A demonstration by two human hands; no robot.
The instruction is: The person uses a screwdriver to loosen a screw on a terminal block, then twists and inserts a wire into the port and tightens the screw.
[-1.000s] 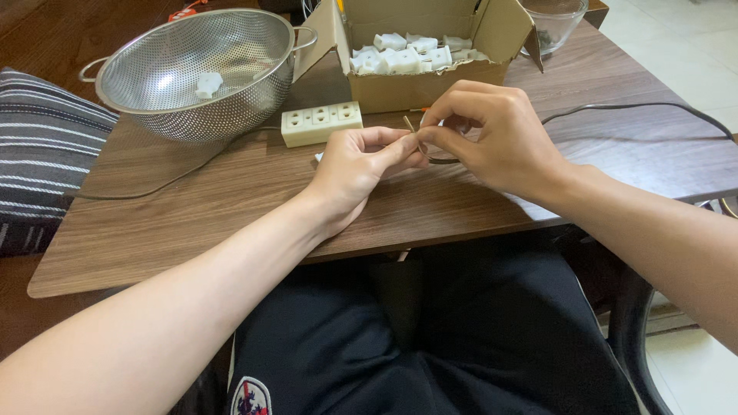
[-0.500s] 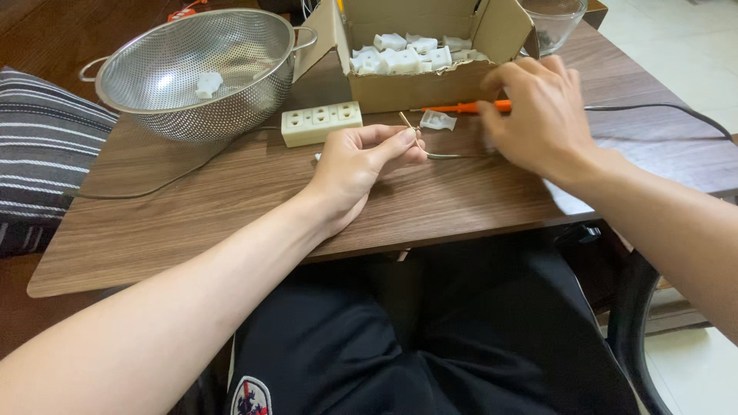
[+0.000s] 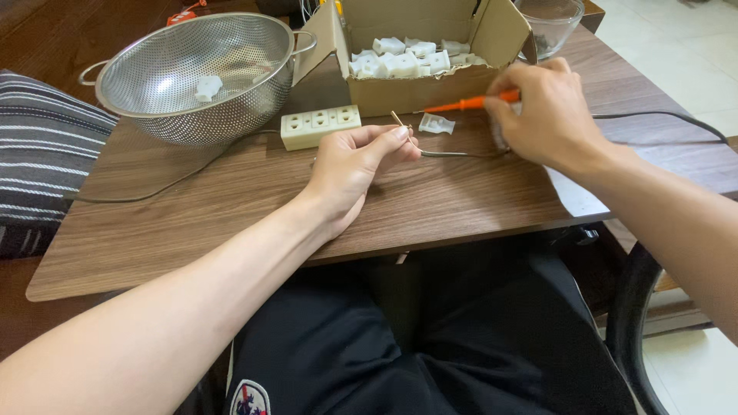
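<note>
The wire [image 3: 453,154] lies on the table [image 3: 192,223], and its long axis runs almost left to right, from the left hand [image 3: 354,165] toward the right hand [image 3: 546,115]. Its bare end [image 3: 398,120] points up and away, a little tilted, just above the left fingertips [image 3: 400,134], which are pressed together and pinch the wire close to that end. The left forearm comes in from the lower left, and the wrist rests on the table.

The right hand is to the right of this pinch, near but apart from it. Its fingers are closed around the handle of an orange screwdriver [image 3: 469,102], and the thin shaft points left, toward the bare end, nearly parallel to the wire and just in front of the box [image 3: 430,88]. A small white part [image 3: 436,124] lies between the two hands. A socket strip [image 3: 320,127] and a colander [image 3: 196,73] stand farther to the left.
</note>
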